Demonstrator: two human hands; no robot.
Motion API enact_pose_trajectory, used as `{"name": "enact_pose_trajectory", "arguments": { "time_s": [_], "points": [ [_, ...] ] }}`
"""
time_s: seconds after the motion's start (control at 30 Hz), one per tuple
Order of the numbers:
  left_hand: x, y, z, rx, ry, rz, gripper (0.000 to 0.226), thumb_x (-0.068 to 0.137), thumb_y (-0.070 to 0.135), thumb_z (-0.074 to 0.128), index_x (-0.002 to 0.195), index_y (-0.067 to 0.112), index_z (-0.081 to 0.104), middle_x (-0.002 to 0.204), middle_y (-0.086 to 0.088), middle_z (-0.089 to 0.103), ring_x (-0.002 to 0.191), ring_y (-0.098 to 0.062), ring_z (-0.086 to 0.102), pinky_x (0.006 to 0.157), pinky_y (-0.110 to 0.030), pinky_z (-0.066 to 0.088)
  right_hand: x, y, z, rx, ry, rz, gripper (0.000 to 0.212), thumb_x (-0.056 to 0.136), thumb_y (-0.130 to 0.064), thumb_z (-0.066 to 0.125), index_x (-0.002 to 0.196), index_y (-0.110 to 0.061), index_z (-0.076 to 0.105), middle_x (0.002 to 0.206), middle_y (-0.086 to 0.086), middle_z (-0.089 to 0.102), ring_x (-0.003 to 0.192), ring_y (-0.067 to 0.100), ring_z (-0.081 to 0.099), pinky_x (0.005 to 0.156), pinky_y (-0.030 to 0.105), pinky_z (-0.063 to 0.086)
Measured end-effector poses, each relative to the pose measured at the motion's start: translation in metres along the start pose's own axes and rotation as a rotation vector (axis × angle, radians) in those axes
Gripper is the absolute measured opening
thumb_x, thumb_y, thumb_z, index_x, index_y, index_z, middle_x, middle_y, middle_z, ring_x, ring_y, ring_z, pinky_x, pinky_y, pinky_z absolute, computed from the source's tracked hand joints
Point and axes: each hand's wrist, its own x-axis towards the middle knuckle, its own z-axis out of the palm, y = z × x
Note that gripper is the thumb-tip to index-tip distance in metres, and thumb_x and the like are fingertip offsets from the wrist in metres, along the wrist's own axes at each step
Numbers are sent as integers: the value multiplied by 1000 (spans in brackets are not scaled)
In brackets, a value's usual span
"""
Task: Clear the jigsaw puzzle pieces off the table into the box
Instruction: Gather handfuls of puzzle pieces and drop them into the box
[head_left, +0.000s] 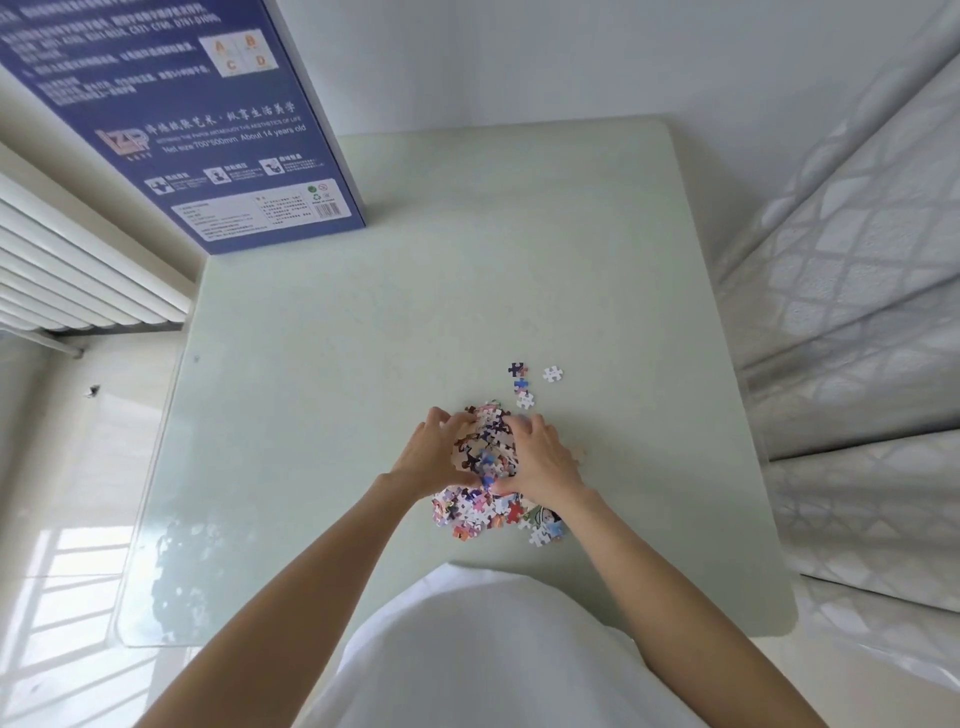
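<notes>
With the left hand (435, 453) and right hand (540, 460) cupped around the heap of puzzle pieces (485, 457) on the table (363, 364), the person should squeeze inward before lifting toward the box (208, 130), then collect the few stray pieces (524, 384) lying just beyond

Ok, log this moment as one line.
left hand + right hand: cupping puzzle pieces pile | strays: beyond pile | box: far-left, upright

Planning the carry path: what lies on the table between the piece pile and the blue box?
Only bare table between the pile and the blue box, in the head view.
</notes>
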Motion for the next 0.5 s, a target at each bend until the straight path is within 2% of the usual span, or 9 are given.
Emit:
{"name": "enact_pose_trajectory", "arguments": {
  "time_s": [0.1, 0.3, 0.5],
  "points": [
    [0, -1, -5, -58, 7, -32, 79, 69, 35, 80, 136, 27, 39, 128, -6, 39, 111, -25, 48, 93, -33, 43, -1, -1, 0, 49, -3, -4, 83, 72, -41, 75, 137, -14, 31, 136, 9, 41, 122, 25, 44, 96, 37, 44],
    [0, -3, -11, -83, -5, -44, 66, 74, 32, 77, 132, 24, 45, 118, -7, 53, 104, -23, 52, 86, -28, 40, 1, -6, -1, 77, 32, -30, 61, 78, -36, 71, 127, -14, 44, 129, 7, 45, 115, 23, 46, 91, 33, 42],
    [-2, -5, -13, -73, 58, -8, 49, 78, 29, 74, 122, 17, 56, 105, -7, 64, 94, -22, 57, 74, -25, 38, 1, -11, -3, 166, 67, -33, 55, 81, -28, 70, 128, -11, 48, 122, 9, 46, 105, 22, 50, 87, 25, 38]
  ]
}}
